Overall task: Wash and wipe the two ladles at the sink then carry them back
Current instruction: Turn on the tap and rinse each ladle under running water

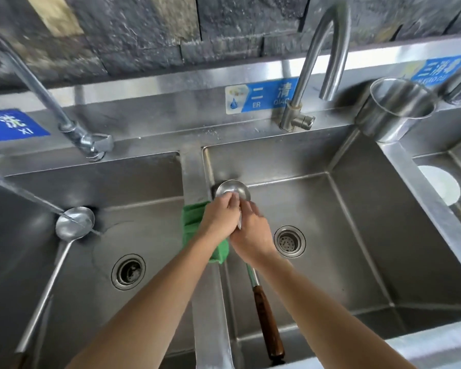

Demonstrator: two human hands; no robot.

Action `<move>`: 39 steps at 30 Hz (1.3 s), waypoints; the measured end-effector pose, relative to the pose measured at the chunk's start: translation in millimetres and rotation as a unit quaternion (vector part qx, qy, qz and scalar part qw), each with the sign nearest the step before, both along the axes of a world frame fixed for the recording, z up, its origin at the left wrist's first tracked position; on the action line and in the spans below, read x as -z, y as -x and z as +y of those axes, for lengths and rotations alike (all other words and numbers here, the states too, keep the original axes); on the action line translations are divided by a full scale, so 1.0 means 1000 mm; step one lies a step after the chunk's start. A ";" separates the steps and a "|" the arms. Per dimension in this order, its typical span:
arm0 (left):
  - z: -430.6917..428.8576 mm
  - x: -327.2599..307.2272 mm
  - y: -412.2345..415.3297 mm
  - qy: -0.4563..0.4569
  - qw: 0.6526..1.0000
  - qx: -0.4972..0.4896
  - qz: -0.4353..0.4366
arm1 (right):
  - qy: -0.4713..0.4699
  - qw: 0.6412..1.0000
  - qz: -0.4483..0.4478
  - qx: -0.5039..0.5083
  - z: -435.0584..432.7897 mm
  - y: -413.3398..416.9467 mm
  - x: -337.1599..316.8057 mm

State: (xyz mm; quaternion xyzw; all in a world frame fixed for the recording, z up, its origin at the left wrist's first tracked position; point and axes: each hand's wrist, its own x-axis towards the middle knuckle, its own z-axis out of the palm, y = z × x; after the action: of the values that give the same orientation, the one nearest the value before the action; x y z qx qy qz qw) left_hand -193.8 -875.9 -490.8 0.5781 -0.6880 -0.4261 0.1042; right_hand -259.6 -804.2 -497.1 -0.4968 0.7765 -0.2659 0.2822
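A steel ladle (230,188) with a brown wooden handle (268,326) is held over the middle sink basin (357,235), its bowl near the divider. My right hand (253,235) grips its shaft just below the bowl. My left hand (218,217) presses its fingers on the bowl, above a green cloth (194,222) that lies over the divider. A second ladle (75,222) rests in the left basin (144,195), its long handle running toward the lower left.
A curved tap (328,49) stands behind the middle basin and another tap (72,131) behind the left one. A steel cylinder pot (394,110) sits at the back right. A third basin at the right holds a white round thing (442,185). Both basins have drains.
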 end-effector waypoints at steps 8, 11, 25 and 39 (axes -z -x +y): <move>-0.047 -0.027 -0.134 0.189 0.969 0.035 -0.158 | -0.051 0.982 0.117 -0.139 -0.060 -0.092 -0.022; -0.057 -0.026 -0.213 0.185 0.955 0.041 -0.231 | -0.100 0.967 0.143 -0.184 -0.083 -0.145 -0.024; -0.070 0.084 -0.475 -0.006 0.949 0.011 -0.316 | -0.208 0.944 0.120 -0.225 -0.131 -0.352 0.056; -0.115 0.180 -0.492 -0.143 0.968 -0.168 -0.121 | -0.297 0.931 0.074 -0.199 -0.160 -0.419 0.158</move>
State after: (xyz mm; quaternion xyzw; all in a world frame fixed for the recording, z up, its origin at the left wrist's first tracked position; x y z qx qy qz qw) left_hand 298.2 -990.5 -670.7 0.7418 -0.5205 -0.4229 0.0063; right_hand 159.4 -964.1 -654.8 -0.5527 0.7241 0.0762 0.4055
